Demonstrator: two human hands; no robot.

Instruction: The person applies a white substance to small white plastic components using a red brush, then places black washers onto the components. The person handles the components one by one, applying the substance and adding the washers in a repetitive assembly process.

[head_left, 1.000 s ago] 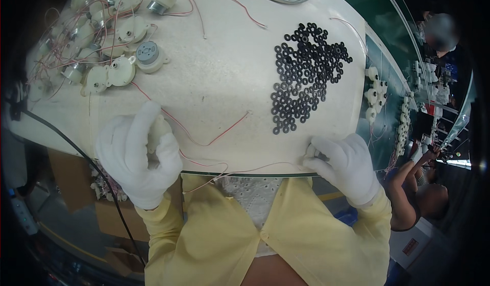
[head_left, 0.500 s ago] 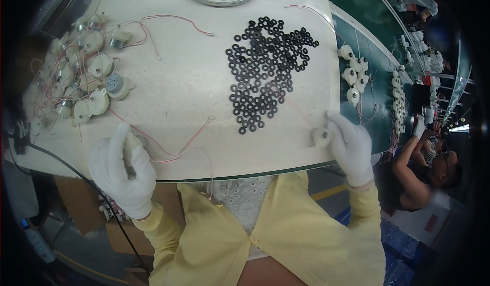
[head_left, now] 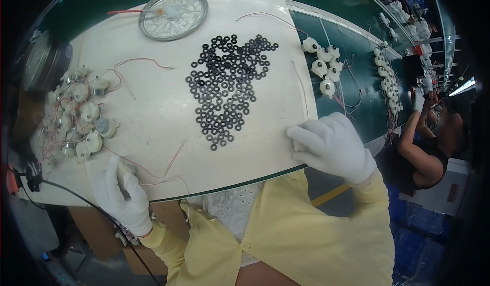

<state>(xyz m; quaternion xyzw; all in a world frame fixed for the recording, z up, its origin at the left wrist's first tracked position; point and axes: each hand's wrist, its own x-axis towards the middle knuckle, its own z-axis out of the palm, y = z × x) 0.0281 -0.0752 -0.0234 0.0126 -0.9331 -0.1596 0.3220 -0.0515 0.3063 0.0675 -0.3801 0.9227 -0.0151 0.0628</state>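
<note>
My left hand, in a white glove, is at the table's near left edge. Its fingers are closed around a small whitish motor, whose red and white wires trail to the right. At the near right corner of the table, my gloved right hand has its fingers curled over another whitish motor, which they mostly cover. Between the hands and farther off lies a broad patch of small black rubber rings. Left of them sits a tangled heap of wired motors.
A round metal dish with a red-handled stick stands at the far side. Motors fitted with black rings rest on the green surface at right. A black cable crosses the near left edge. A co-worker sits at far right.
My view has shifted, bringing the whole dish into sight. The right hand's fingers have come over the motor that stood beside them. The left hand still holds its motor.
</note>
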